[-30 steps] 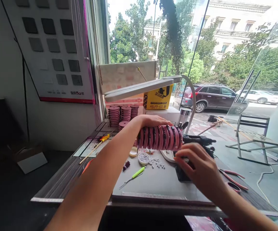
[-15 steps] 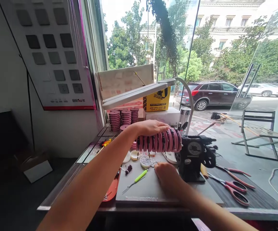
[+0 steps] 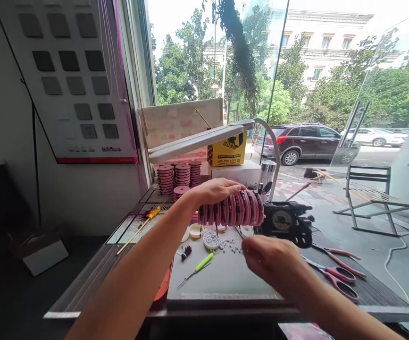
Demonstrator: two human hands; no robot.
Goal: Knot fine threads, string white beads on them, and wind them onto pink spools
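A horizontal row of pink spools [image 3: 239, 210] wound with dark strands spans the middle, its right end against a black machine [image 3: 284, 222]. My left hand [image 3: 220, 190] lies over the top of the row, its fingers curved onto the spools; the thumb is hidden. Below the row's right end, my right hand [image 3: 271, 257] is closed in a pinch. A thin dark thread [image 3: 240, 231] runs from the spools down to its fingertips. Under the row stands a round dish of small grey beads [image 3: 212, 241], with more beads [image 3: 230, 245] scattered beside it.
A green-handled hook tool [image 3: 204, 261] and a dark tassel [image 3: 186, 252] lie on the grey board [image 3: 225, 283]. Scissors [image 3: 342, 278] and pliers [image 3: 346, 259] lie at right. Stacked pink spools [image 3: 165, 179] stand behind. A white lamp [image 3: 204, 141] arches overhead. An orange tray [image 3: 163, 285] sits left.
My right hand has risen and moved right, uncovering loose beads on the board. My left hand stays on the spools. The whole view has shifted slightly.
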